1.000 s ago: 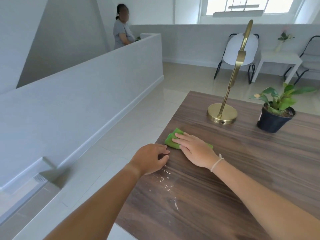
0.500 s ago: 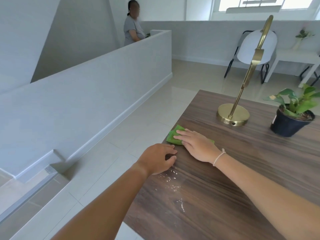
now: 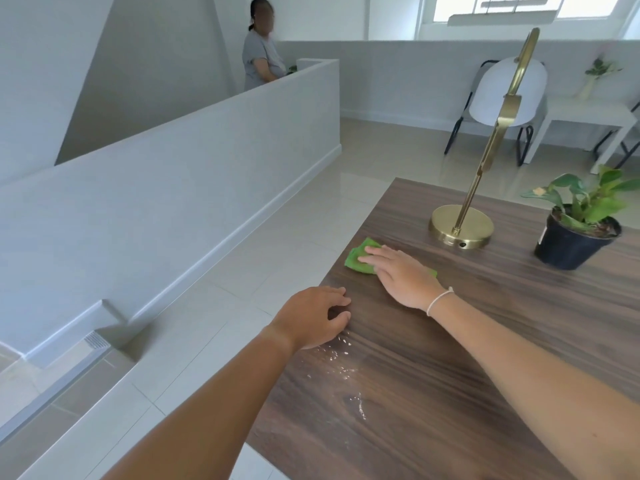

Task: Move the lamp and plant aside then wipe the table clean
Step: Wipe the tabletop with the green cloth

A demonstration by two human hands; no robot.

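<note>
From the head view, the right hand (image 3: pixel 401 277) lies flat, palm down, on a green cloth (image 3: pixel 360 258), its grip spread and pressing the cloth to the tabletop (image 3: pixel 485 341) rather than closed around it. Over the last second the cloth has stayed near the tabletop's left edge, only inching along it, and the hand has kept its flat press throughout. The left hand (image 3: pixel 313 317) still sits just on my side of the cloth, fingers loosely curled at the tabletop's edge, its grip holding nothing, cupped as if to catch what gets swept off.

The white crumbs (image 3: pixel 341 362) lie nearer the person than the left hand, well short of the cloth, and look just as scattered as a moment ago. So I judge the wiping has begun but the mess itself is untouched; the cloth needs drawing back toward the body.

The lamp (image 3: pixel 462 227) stands beyond the cloth and to its right, the plant (image 3: pixel 576 233) further right, both clear of the wiping patch.
</note>
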